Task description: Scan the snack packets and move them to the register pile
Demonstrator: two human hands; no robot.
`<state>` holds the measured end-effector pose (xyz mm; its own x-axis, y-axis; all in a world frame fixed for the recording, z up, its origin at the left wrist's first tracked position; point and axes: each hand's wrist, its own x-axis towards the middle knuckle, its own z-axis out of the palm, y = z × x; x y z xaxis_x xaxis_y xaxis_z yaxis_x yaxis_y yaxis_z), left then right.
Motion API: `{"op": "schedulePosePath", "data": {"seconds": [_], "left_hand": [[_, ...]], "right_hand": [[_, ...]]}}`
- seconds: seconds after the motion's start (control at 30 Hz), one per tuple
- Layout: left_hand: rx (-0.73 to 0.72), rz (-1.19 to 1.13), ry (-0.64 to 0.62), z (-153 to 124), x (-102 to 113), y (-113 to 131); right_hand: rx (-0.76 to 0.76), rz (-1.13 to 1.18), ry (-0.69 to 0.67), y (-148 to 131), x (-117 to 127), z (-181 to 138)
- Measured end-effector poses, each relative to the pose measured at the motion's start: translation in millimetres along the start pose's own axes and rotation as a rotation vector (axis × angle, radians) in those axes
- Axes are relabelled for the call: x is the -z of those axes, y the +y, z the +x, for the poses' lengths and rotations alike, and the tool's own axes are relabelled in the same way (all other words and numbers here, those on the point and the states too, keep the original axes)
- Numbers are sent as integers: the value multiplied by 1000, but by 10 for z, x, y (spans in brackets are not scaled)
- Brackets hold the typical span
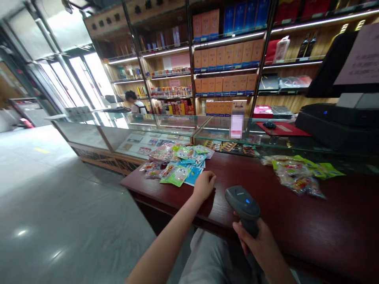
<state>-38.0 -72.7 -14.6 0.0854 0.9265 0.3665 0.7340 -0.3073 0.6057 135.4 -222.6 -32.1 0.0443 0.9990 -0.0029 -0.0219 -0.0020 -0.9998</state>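
Note:
My right hand [254, 236] is wrapped round the handle of a dark grey barcode scanner [242, 201]. A blue light glows on the scanner's head, which is held up over the table's front edge. My left hand [205, 185] rests on the dark red wooden table [237, 169] with its fingers curled in, and I see nothing in it. Just beyond that hand lies a blue snack packet [194, 175], beside a green and white packet [179, 174]. Both belong to a pile of snack bags [166, 152] at the table's left end.
More snack bags [296, 171] lie on the right of the table. Behind it runs a glass display counter [166, 122]. A dark checkout machine [334, 122] and a mouse [269, 125] on a red mat stand back right. A person [137, 104] is farther off, before stocked shelves.

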Motion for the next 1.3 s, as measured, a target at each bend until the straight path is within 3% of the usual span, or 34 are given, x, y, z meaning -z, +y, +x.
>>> {"op": "schedulePosePath", "data": {"seconds": [0.27,0.4,0.57,0.67,0.97,1.13,1.23,1.3], "left_hand": [[127,294,87,-154,329,-209],[220,549,103,-144,344,-253],[284,705,77,-58,278,-240],[266,756,61,-2,223,-221],[104,867,-139,74,145,-78],[19,678,-7,150,72,63],[-19,288,83,266,-90,167],[49,-126,108,364,-262,238]], "right_hand": [[12,-20,-6,43,-111,-110],[-7,-10,11,31,-94,-119],[-5,-6,33,16,-43,-108],[-18,-8,50,27,2,-91],[-26,-24,102,88,161,-13],[-11,11,138,129,230,24],[-7,3,161,128,299,52],[-11,-21,146,115,360,72]]}}
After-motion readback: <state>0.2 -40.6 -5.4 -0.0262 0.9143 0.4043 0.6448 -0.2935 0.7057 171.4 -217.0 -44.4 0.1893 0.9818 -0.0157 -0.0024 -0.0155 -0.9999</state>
